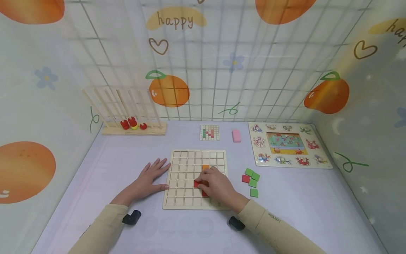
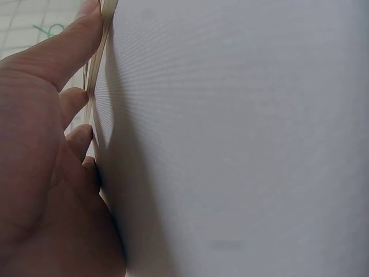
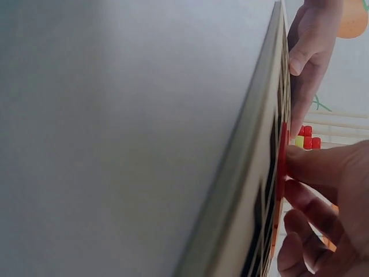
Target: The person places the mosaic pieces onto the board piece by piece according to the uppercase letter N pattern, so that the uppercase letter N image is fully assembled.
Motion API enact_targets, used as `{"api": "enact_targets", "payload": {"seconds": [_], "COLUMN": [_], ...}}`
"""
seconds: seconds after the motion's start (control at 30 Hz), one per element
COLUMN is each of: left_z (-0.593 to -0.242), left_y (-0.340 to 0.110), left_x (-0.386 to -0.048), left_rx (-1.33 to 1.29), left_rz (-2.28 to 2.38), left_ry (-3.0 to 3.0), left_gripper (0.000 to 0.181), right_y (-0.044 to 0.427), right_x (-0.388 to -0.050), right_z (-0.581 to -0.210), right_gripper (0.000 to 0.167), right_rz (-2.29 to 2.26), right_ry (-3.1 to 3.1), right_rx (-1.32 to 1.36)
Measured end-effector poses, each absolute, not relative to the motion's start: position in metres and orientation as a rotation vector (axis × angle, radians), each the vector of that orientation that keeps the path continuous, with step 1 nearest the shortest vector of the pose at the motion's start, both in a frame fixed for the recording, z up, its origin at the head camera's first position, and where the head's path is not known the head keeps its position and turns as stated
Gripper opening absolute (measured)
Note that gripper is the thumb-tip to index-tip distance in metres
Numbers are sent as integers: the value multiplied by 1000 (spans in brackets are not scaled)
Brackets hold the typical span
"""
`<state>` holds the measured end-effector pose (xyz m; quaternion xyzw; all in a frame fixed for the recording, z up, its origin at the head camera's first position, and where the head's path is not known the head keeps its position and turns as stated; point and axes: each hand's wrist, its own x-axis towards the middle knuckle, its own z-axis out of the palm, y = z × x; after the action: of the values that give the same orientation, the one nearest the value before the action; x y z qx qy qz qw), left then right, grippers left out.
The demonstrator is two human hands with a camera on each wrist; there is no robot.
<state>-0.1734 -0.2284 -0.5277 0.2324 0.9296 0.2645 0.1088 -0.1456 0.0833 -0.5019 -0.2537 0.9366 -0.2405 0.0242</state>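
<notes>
A square wooden grid board (image 1: pixel 179 201) lies flat on the table. My left hand (image 1: pixel 148 181) is spread at its left side, with straight thumb and fingertips touching the edge; the left wrist view shows the same fingers (image 2: pixel 60 49) against that edge. Over the board's right half, my right hand (image 1: pixel 220 187) has thumb and index finger bent onto a red square tile (image 1: pixel 196 184), pinching it at grid level. Another red tile (image 1: pixel 204 193) and an orange tile (image 1: pixel 205 167) sit in cells beside this hand, which hides part of the grid.
Several loose green tiles (image 1: pixel 253 193) and a red one (image 1: pixel 245 179) lie right of the board. Behind stand a small pattern card (image 1: pixel 209 132), a pink block (image 1: pixel 236 135), a sea-animal puzzle (image 1: pixel 287 164) and a wooden peg rack (image 1: pixel 142 132) with red and yellow beads.
</notes>
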Motion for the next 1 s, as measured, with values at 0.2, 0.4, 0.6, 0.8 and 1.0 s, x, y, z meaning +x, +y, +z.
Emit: {"api": "enact_targets", "payload": {"seconds": [0.2,0.4,0.6,0.8,1.0], "left_z": [-526,-526,-528,-530,-529], "left_y": [-229,-228,-228,-229,-229], "left_x": [-173,-174,-173,-173,-174], "left_rx": [685,680,675,676,678], "left_rz": [780,778,778,772,780], "left_ry": [2732,2732,2741,2750,2740], "left_gripper": [91,92,91,92,92], "right_y": [83,83,84,87,97], "right_x": [-146,-146,-146,-145,-143], "right_z": [-500,-502,-504,-504,-506], "right_gripper": [21,20,21,21,18], "right_rz": [-722,-722,-728,-749,-803], "right_ry": [2898,2901,2914,2932,2913], "right_rx": [-784,-787,-796,-778,-758]}}
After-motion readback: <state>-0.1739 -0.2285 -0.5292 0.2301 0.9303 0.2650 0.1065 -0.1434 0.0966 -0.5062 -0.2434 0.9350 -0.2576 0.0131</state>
